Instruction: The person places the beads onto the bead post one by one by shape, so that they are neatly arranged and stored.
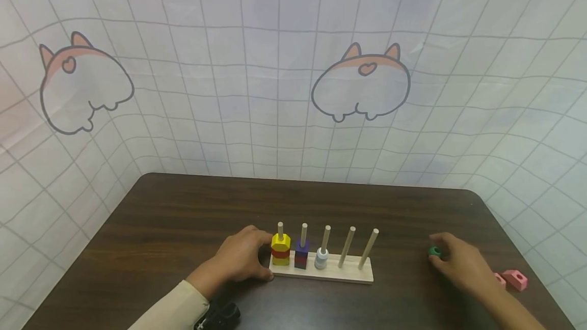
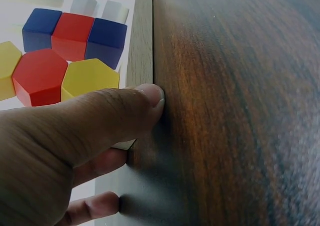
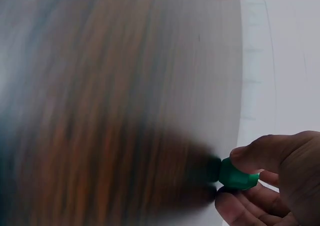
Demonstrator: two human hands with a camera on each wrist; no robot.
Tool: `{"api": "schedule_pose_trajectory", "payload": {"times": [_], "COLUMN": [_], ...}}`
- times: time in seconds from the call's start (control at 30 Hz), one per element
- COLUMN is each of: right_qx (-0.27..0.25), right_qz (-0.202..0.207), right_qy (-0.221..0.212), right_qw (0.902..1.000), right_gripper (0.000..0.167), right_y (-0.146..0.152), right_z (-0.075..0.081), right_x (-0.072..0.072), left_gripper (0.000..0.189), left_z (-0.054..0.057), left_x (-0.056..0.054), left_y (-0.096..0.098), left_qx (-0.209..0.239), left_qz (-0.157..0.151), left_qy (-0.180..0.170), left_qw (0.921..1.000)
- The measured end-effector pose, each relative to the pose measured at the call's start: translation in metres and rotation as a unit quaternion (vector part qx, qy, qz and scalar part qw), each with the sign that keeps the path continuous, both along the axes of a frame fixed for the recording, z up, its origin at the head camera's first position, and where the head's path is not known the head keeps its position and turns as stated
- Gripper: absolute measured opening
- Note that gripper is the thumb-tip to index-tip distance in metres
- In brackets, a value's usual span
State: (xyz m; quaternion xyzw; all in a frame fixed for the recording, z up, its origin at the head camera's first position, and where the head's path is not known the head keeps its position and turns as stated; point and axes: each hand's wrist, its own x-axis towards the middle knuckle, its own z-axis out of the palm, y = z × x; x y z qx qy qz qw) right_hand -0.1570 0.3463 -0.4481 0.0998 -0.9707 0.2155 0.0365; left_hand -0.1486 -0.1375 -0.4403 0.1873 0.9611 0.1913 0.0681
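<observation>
A wooden peg board point(image 1: 337, 276) with several upright pegs stands on the table. My left hand point(image 1: 243, 256) holds its left end, with the thumb point(image 2: 135, 98) along the front edge. The leftmost peg carries yellow and red hexagonal blocks point(image 2: 40, 75). Beside it is a stack of blue and red square blocks point(image 2: 73, 33), and the middle peg bears whitish round pieces point(image 1: 321, 258). Well to the right of the board, my right hand point(image 1: 463, 266) pinches a small green block point(image 3: 237, 177) between thumb and fingers, low over the table. The two rightmost pegs point(image 1: 369, 248) are bare.
Pink blocks point(image 1: 515, 279) with holes lie by the right wrist, near the table's right edge. A black object point(image 1: 224, 315) sits by the left sleeve at the front. Behind the dark wooden table point(image 1: 206, 197) hangs a white gridded sheet point(image 1: 257, 90).
</observation>
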Motion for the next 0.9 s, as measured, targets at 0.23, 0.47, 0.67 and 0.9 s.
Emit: {"api": "schedule_pose_trajectory", "payload": {"times": [0.23,0.47,0.67,0.9], "right_qx": [-0.006,-0.032,-0.037,-0.039], "right_qz": [0.016,0.042,0.054,0.064], "right_qy": [0.0,0.027,0.032,0.061], "right_qw": [0.9999,0.9983,0.9973,0.9953], "right_gripper": [0.035,0.031,0.032,0.029], "right_y": [-0.028,-0.053,-0.067,-0.078], "right_z": [0.007,0.017,0.029,0.046], "right_x": [0.001,0.004,0.007,0.012], "left_gripper": [0.062,0.068,0.072,0.072], "left_z": [0.001,0.001,0.002,0.001], "left_x": [0.0,-0.001,0.0,0.0], "left_y": [0.001,0.001,0.002,0.002], "left_qx": [-0.001,-0.004,-0.002,-0.002], "left_qz": [-0.001,0.002,0.004,0.005], "left_qy": [-0.002,-0.004,-0.008,-0.004], "left_qw": [1.0,1.0,1.0,1.0]}}
